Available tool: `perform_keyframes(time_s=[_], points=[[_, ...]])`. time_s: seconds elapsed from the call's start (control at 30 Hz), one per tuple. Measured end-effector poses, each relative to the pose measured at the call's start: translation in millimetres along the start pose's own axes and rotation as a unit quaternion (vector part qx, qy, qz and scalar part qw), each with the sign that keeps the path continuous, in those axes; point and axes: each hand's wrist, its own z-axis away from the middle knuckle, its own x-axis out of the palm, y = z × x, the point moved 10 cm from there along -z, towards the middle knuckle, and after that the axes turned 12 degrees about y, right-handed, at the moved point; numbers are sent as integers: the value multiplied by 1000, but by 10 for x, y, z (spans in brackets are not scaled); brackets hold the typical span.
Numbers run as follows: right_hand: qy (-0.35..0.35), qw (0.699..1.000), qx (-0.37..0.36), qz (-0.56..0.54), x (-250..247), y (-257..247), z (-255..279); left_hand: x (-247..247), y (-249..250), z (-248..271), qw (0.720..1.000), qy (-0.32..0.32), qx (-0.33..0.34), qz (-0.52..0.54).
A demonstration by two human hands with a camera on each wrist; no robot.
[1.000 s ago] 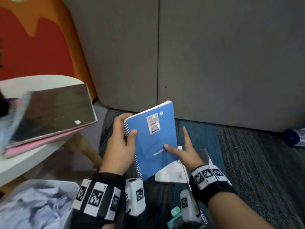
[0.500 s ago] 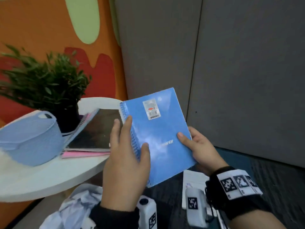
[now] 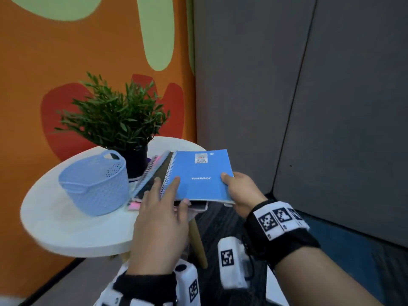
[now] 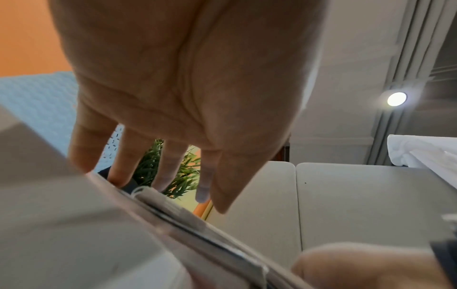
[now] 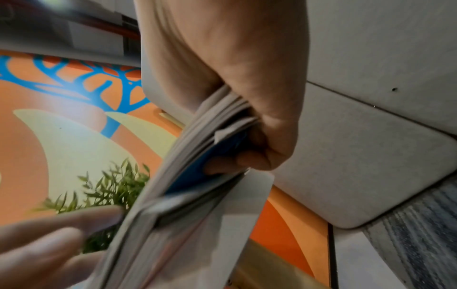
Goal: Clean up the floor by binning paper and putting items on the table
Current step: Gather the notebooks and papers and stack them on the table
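White and round, the small bench (image 3: 66, 228) stands against the orange painted wall and carries, from large to small, a leafy green potted plant (image 3: 114, 120), a pale blue perforated plastic basket (image 3: 95, 186), and a pile of spiral-bound notebooks with dark and pink covers (image 3: 152, 175). Over that pile, at the bench's near right edge, sits the blue spiral-bound journal (image 3: 198, 175), the thing now being put up from the floor; whether it already rests on the pile or hangs just above it cannot be told.

The likely trouble lies in the overhang. The journal's right side juts past the bench rim above the carpet, so letting go from here could tip it off, and a nudge to square it up might drag the lower notebooks out too. The basket and plant pot crowd the pile's far side, leaving little room to push inward.

The right hand (image 3: 240, 191) pinches the journal's right edge, thumb on the cover and fingers curled beneath; the wrist view shows the pages fanned in that grip. The left hand (image 3: 161, 219) is spread flat, fingers straight, with fingertips (image 3: 176, 180) pressing on the cover near the wire spine.
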Motion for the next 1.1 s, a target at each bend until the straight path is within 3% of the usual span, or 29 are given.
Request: perform_keyframes(time_s=[0.3,0.57,0.67,0.83,0.97,1.1], points=[[-40,994,-25,100,345,118,83,86,-124,-27,992,-8,-2,-124],[-69,993,-43,83,176,136,284,147,7,12,992,37,-2,-122],[7,994,-42,96,-326,314,187,245,348,136,993,81,49,-71],[120,983,13,136,-1393,1145,-100,956,934,609,986,14,163,-20],[212,955,91,184,-2387,1956,-169,1621,991,963,986,-32,165,18],[264,891,191,316,-3326,2786,-99,2520,816,1436,977,-174,121,41]])
